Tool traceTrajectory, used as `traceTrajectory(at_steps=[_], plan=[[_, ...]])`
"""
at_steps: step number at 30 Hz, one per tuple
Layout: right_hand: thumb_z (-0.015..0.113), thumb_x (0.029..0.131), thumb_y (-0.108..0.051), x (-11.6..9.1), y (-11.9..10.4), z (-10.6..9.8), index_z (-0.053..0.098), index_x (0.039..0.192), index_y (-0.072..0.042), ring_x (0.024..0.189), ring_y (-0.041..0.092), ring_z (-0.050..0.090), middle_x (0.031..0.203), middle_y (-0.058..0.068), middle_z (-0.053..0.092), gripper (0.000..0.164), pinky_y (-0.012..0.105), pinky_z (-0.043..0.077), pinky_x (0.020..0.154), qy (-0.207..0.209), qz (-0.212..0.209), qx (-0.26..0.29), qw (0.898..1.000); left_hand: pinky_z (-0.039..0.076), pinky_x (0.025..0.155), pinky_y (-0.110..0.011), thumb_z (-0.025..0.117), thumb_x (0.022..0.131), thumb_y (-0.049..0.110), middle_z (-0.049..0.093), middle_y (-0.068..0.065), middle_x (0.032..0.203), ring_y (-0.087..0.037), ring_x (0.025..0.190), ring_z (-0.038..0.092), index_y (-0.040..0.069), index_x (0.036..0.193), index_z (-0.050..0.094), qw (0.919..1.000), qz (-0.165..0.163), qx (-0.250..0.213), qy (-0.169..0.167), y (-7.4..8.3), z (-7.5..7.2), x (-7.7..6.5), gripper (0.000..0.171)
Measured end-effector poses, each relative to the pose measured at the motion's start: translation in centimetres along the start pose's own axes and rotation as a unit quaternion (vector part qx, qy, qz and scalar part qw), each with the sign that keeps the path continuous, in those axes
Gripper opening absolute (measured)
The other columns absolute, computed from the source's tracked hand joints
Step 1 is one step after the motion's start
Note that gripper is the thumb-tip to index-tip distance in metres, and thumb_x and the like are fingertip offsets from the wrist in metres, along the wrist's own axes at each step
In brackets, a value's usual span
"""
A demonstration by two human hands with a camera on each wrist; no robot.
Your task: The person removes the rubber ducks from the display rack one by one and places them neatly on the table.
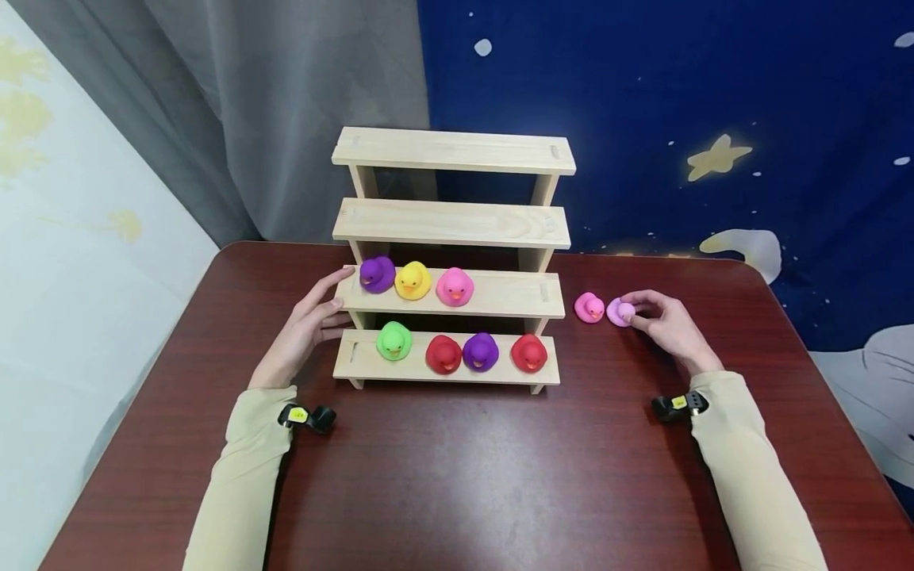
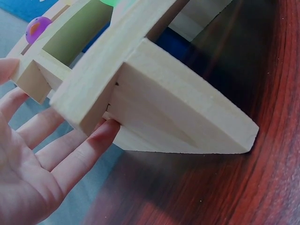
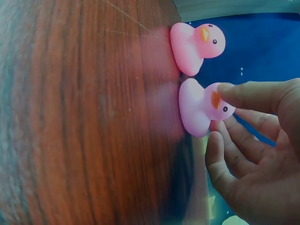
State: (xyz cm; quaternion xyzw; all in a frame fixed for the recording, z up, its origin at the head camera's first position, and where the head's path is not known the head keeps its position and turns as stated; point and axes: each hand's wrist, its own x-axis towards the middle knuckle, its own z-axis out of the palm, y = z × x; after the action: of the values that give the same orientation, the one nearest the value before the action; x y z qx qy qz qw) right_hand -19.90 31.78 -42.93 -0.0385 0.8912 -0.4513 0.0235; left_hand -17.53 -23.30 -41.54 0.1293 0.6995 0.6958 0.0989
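A light-wood tiered shelf (image 1: 457, 222) stands on the table. At its left end, my left hand (image 1: 303, 325) rests with relaxed fingers; in the left wrist view the fingertips (image 2: 105, 131) touch the end of a board. To the right of the shelf, my right hand (image 1: 667, 325) pinches a light purple rubber duck (image 3: 199, 110) by the head, its base at the tabletop. A pink rubber duck (image 3: 192, 49) sits beside that one. The second tier from the bottom carries purple (image 1: 377, 274), yellow (image 1: 412, 281) and pink (image 1: 455, 287) ducks.
On the lowest tier sit a green duck (image 1: 394, 341), a red duck (image 1: 443, 354), a purple duck (image 1: 481, 352) and another red duck (image 1: 530, 354). The dark red-brown table (image 1: 457, 476) ends at a grey curtain (image 1: 314, 119) and a blue starry cloth (image 1: 643, 119).
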Motion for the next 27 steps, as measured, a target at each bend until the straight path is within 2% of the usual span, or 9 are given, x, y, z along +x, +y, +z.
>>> traceTrajectory(at_steps=[9, 20, 27], plan=[[0.070, 0.089, -0.007, -0.4, 0.0, -0.2, 0.057, 0.125, 0.006, 0.091, 0.010, 0.057, 0.115, 0.024, 0.059, 0.040, 0.013, 0.045, 0.072, 0.034, -0.014, 0.036, 0.999, 0.052, 0.086, -0.035, 0.041, 0.104, 0.020, 0.036, -0.015, 0.146, -0.040, 0.116, 0.055, 0.020, 0.151, 0.034, 0.9998, 0.010, -0.014, -0.009, -0.1, 0.0, 0.1, 0.048], [0.070, 0.088, -0.009, -0.4, -1.1, -0.5, 0.061, 0.121, 0.003, 0.086, 0.008, 0.062, 0.109, 0.022, 0.063, 0.036, 0.014, 0.047, 0.071, 0.051, -0.037, 0.043, 0.997, 0.052, 0.086, -0.035, 0.043, 0.104, 0.021, 0.036, -0.014, 0.146, -0.039, 0.116, 0.055, 0.020, 0.151, 0.034, 0.9998, 0.006, -0.019, -0.007, 0.1, -0.1, 0.1, 0.048], [0.070, 0.088, -0.005, -0.7, -2.6, -0.4, 0.061, 0.120, 0.004, 0.084, 0.012, 0.063, 0.102, 0.011, 0.067, 0.034, 0.015, 0.048, 0.069, 0.043, -0.037, 0.058, 0.997, 0.052, 0.086, -0.036, 0.044, 0.103, 0.018, 0.040, -0.016, 0.141, -0.034, 0.112, 0.060, 0.018, 0.150, 0.036, 0.9995, 0.007, -0.026, -0.018, 0.1, -0.4, 0.2, 0.047]])
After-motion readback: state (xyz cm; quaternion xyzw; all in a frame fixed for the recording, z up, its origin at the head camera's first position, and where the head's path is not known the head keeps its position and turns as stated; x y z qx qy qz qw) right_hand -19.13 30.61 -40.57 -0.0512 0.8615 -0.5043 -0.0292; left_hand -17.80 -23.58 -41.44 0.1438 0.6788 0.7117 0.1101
